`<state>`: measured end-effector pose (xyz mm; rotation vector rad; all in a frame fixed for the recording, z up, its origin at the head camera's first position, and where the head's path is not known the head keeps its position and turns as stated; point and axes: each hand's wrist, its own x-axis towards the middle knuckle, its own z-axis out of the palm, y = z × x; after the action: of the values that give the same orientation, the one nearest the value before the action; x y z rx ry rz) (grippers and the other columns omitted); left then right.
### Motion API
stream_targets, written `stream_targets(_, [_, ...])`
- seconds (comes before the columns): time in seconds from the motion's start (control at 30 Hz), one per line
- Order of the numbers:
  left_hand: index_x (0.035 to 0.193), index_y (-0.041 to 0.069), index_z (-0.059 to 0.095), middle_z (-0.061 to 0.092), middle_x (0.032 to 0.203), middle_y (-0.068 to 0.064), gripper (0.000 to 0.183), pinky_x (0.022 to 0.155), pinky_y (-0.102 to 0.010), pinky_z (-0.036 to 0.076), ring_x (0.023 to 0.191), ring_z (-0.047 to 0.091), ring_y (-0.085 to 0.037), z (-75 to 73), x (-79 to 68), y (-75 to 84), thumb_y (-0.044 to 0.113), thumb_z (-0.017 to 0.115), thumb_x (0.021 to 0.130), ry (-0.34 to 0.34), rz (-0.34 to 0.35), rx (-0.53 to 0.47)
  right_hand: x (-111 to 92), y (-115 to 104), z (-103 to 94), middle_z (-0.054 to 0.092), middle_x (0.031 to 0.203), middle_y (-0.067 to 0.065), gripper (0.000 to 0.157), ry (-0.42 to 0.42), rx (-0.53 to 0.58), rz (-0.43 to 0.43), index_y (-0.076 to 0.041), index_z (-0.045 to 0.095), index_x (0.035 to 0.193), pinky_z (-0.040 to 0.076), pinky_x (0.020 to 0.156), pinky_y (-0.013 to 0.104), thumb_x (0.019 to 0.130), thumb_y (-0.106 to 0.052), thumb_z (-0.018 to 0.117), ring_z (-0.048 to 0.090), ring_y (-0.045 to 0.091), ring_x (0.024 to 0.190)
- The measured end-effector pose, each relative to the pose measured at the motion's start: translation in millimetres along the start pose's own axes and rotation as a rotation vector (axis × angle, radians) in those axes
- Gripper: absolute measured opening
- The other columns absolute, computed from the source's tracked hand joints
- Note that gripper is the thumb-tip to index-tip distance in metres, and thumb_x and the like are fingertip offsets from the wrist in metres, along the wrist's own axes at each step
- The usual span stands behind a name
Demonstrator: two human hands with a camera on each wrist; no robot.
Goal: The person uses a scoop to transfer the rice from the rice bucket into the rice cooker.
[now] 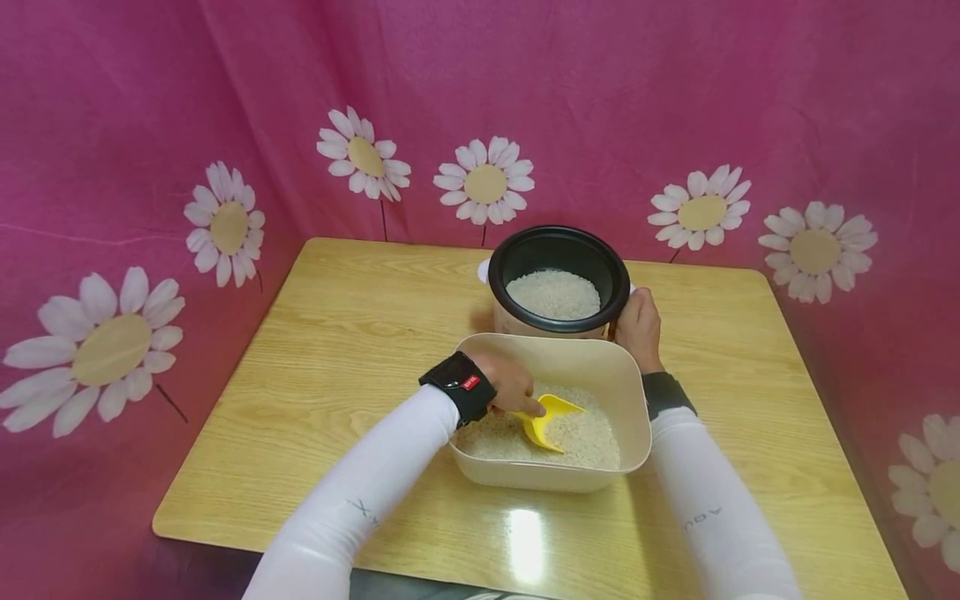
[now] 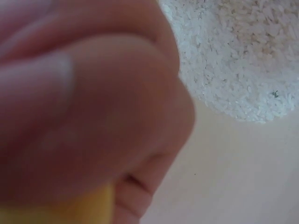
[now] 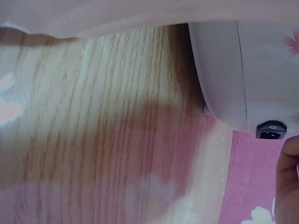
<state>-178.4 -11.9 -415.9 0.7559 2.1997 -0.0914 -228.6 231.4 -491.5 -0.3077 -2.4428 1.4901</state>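
Note:
My left hand (image 1: 510, 385) grips the handle of a yellow scoop (image 1: 553, 407), whose blade lies in the rice (image 1: 592, 442) inside a cream plastic bin (image 1: 624, 375). In the left wrist view the curled fingers (image 2: 117, 107) hide most of the scoop's handle. Right behind the bin stands a rice cooker (image 3: 271, 74) with a black inner pot (image 1: 517, 258) that holds white rice (image 1: 555, 293). My right hand (image 1: 640, 329) holds the cooker's handle at its right side; only part of this hand enters the right wrist view.
Both containers stand on a light wooden table (image 1: 352, 350) with rounded corners. Pink curtains (image 1: 585, 92) with white daisies hang around it. A black power socket (image 3: 272, 129) sits low on the cooker's wall.

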Motion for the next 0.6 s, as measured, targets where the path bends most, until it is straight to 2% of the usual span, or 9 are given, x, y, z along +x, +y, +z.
stream_targets(0.13, [0.087, 0.020, 0.073, 0.057, 0.065, 0.007, 0.055, 0.060, -0.031, 0.046, 0.061, 0.060, -0.013, 2.3, 6.9, -2.6, 0.068, 0.050, 0.099, -0.004, -0.009, 0.009, 0.6, 0.7, 1.0, 0.048, 0.089, 0.009, 0.054, 0.005, -0.015, -0.006, -0.003, 0.046, 0.107, 0.037, 0.075, 0.031, 0.109, -0.049, 0.018, 0.047, 0.023, 0.082])
stream_targets(0.3, [0.087, 0.020, 0.072, 0.057, 0.067, 0.006, 0.055, 0.063, -0.031, 0.046, 0.065, 0.061, -0.014, 0.6, 0.7, -2.3, 0.068, 0.049, 0.099, -0.001, 0.001, -0.001, 1.1, 0.2, 1.8, 0.048, 0.090, 0.011, 0.053, 0.022, -0.020, -0.011, -0.002, 0.046, 0.106, 0.036, 0.076, 0.031, 0.109, -0.047, 0.018, 0.046, 0.023, 0.082])
stream_targets(0.5, [0.080, 0.023, 0.071, 0.059, 0.064, 0.007, 0.056, 0.062, -0.031, 0.046, 0.062, 0.062, -0.013, 2.1, 7.5, -3.6, 0.070, 0.048, 0.099, -0.007, -0.007, 0.027, 1.2, 1.3, 1.9, 0.049, 0.091, 0.014, 0.051, 0.026, -0.028, -0.018, -0.001, 0.046, 0.107, 0.036, 0.076, 0.032, 0.110, -0.044, 0.019, 0.046, 0.024, 0.083])
stream_targets(0.6, [0.077, 0.022, 0.069, 0.058, 0.063, 0.008, 0.055, 0.061, -0.031, 0.045, 0.061, 0.061, -0.013, 1.3, 3.2, -2.3, 0.068, 0.047, 0.100, 0.001, 0.001, 0.026, 1.3, 1.7, 1.6, 0.049, 0.092, 0.014, 0.050, 0.020, -0.025, -0.018, -0.001, 0.046, 0.107, 0.035, 0.077, 0.032, 0.110, -0.043, 0.019, 0.046, 0.026, 0.085])
